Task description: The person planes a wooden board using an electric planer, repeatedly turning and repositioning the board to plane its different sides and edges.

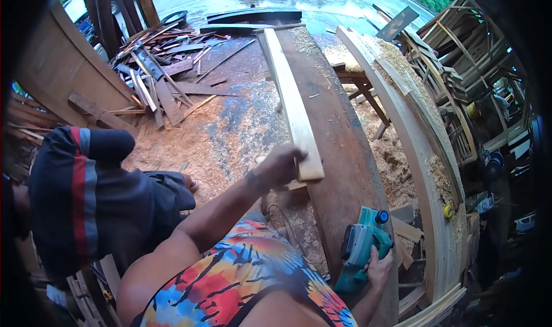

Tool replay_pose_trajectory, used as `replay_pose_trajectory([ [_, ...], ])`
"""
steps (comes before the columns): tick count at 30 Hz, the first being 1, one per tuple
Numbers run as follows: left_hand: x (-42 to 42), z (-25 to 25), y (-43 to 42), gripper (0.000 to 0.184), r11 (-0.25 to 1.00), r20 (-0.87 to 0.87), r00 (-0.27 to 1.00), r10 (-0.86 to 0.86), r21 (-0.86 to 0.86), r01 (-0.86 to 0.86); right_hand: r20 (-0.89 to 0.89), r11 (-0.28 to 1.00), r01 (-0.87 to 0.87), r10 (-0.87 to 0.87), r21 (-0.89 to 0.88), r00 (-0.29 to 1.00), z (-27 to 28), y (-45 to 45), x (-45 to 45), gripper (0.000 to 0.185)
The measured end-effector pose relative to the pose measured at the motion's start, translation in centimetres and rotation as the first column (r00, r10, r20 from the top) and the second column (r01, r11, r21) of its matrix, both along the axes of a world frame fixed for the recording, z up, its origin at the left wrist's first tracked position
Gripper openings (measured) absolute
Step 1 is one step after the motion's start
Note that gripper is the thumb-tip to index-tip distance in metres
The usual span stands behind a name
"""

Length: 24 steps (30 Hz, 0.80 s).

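A long pale wooden board (289, 100) lies lengthwise along the left edge of the brown workbench plank (339, 131). My left hand (280, 165) is closed on the near end of this board, fingers over its edge. At the near right of the bench sits a teal electric hand planer (362, 249) with a blue knob. My right hand (379, 266) is wrapped round the planer's handle. The planer stands apart from the pale board, to its right and nearer my body. Its underside is hidden.
A person in a dark shirt with a red stripe (80, 195) is close on my left. Scrap wood (155, 74) is heaped beyond. On the right, a long thick beam (402, 131) carries shavings and a yellow tape measure (447, 211). Sawdust (167, 149) covers the floor.
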<state>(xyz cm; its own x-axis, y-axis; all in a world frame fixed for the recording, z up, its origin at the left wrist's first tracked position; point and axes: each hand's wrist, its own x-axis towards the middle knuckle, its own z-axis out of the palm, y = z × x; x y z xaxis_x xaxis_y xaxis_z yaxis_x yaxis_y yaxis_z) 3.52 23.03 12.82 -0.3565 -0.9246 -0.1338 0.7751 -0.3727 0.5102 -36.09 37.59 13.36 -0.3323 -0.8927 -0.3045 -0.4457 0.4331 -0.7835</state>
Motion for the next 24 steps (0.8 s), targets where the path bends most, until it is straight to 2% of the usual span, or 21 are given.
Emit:
replay_pose_trajectory([
  [4,2.3,5.8,-1.8,0.054,0.98,-0.099,0.995,0.02,-0.194,-0.039,-0.029,0.999,-0.042,0.043,0.029,0.999,0.6,-0.3,-0.3,0.032],
  [6,3.3,8.5,-2.9,0.063,0.967,-0.054,0.997,0.052,-0.247,-0.063,-0.061,0.998,-0.038,0.04,0.041,0.997,0.7,-0.4,0.0,0.033],
  [7,3.9,9.6,-3.0,0.072,0.859,0.358,0.906,0.227,-0.512,-0.013,-0.059,0.998,-0.057,0.059,0.029,0.997,0.5,-0.5,-0.3,0.033],
  [8,4.5,9.9,-4.1,0.083,0.855,-0.057,0.997,-0.057,-0.519,0.019,-0.086,0.997,-0.069,0.07,0.018,0.994,-0.1,-0.6,-0.8,0.033],
  [9,5.1,10.1,-5.2,0.094,0.852,-0.409,0.832,-0.376,-0.505,0.137,-0.112,0.997,-0.081,0.081,0.008,0.99,-0.9,-0.6,-1.4,0.034],
  [12,5.4,13.1,-4.7,0.105,0.952,-0.129,0.992,0.004,-0.304,-0.043,-0.177,0.995,-0.093,0.096,0.023,0.98,-0.9,-0.5,-1.5,0.034],
  [15,6.7,12.3,-6.2,0.11,0.843,-0.255,0.912,-0.322,-0.516,0.153,-0.134,0.997,-0.063,0.068,0.038,0.989,0.0,-0.5,-0.9,0.034],
  [18,7.0,11.9,-7.2,0.112,0.777,-0.26,0.876,-0.405,-0.603,0.18,-0.095,0.998,-0.043,0.047,0.042,0.994,0.6,-0.4,-0.4,0.034],
  [21,7.2,12.5,-7.5,0.113,0.757,-0.233,0.887,-0.399,-0.63,0.175,-0.084,0.999,-0.039,0.042,0.032,0.996,0.6,-0.3,-0.5,0.033],
  [24,7.1,13.8,-6.7,0.105,0.893,-0.33,0.9,-0.286,-0.433,0.125,-0.072,0.999,-0.034,0.035,0.026,0.997,0.1,-0.3,-0.8,0.032],
])
